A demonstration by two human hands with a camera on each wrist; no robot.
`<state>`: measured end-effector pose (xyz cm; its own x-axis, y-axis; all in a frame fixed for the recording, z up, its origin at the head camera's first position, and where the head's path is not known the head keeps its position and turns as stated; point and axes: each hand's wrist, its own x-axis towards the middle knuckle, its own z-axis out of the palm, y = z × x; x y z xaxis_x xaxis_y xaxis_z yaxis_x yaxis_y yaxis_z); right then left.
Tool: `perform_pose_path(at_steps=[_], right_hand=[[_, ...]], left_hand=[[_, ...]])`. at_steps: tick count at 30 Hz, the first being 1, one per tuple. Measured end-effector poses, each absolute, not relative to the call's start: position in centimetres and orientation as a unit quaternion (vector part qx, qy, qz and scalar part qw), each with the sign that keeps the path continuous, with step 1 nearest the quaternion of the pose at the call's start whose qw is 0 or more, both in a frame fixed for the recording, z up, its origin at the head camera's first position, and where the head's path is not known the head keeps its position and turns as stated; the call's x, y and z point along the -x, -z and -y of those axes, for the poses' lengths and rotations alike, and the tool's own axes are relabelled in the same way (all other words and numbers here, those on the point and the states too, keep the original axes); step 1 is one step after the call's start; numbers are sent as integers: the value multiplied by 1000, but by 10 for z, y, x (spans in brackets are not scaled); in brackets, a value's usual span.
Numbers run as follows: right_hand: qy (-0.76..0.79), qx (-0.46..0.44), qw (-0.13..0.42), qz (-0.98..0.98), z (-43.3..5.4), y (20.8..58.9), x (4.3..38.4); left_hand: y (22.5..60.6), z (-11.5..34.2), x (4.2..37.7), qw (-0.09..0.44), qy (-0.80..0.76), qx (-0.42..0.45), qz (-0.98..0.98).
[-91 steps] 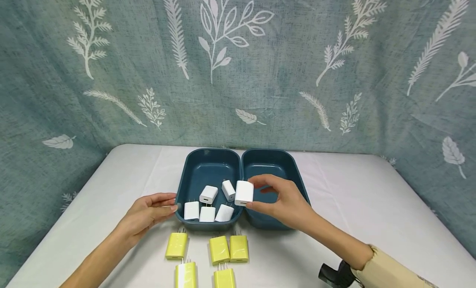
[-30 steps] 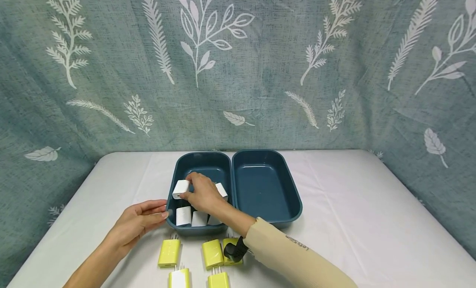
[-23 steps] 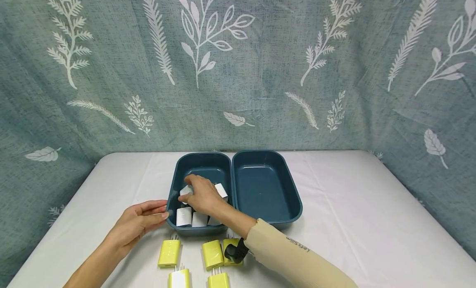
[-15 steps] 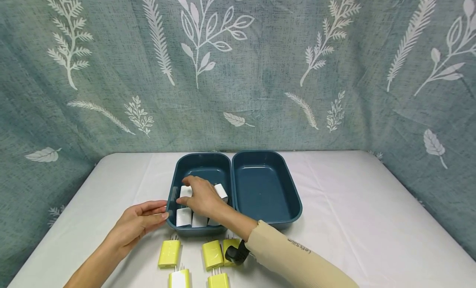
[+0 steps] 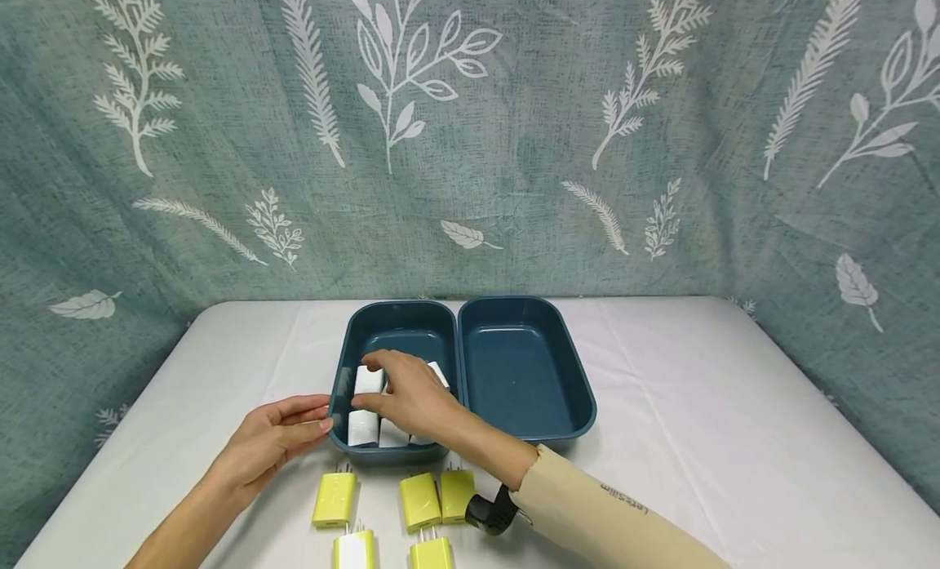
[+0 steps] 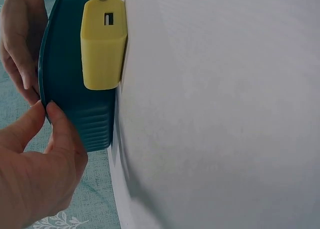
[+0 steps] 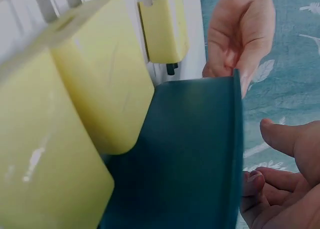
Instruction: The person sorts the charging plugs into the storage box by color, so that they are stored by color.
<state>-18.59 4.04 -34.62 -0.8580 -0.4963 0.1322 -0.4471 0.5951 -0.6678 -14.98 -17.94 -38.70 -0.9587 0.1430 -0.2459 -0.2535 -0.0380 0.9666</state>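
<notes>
My left hand (image 5: 275, 438) pinches the left rim of the left dark blue tray (image 5: 402, 317); in the left wrist view its thumb and fingers meet on the rim. Inside that tray lie several white charger plugs. My right hand (image 5: 413, 396) is over them, thumb and index finger spread apart beside one white charger plug (image 5: 369, 379), with a gap between thumb and finger. Another white charger plug (image 5: 363, 428) lies along the tray's front wall. The right hand and forearm hide part of the rest. The right wrist view shows the hand (image 7: 292, 174) beyond the tray wall, holding nothing visible.
A second dark blue tray (image 5: 523, 381) with a bare floor adjoins the first on its right. Several yellow charger plugs (image 5: 335, 500) lie on the white table in front, one with a white face (image 5: 355, 548). A black wrist camera (image 5: 492, 512) hangs under the right forearm.
My right hand carried a white charger plug from over the trays' shared edge to the left tray's left side, lowered it in and let go. It has since drawn back slightly; the left hand stays.
</notes>
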Motion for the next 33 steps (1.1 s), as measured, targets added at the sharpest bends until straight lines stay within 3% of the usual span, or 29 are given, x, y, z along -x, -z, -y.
perform_pose_path(at_steps=[19, 33], right_hand=[[379, 309, 23, -872, -105, 319, 133], [349, 316, 77, -879, -164, 352, 99]], left_hand=[[390, 178, 151, 133, -713, 51, -687], [388, 177, 150, 133, -713, 54, -687]])
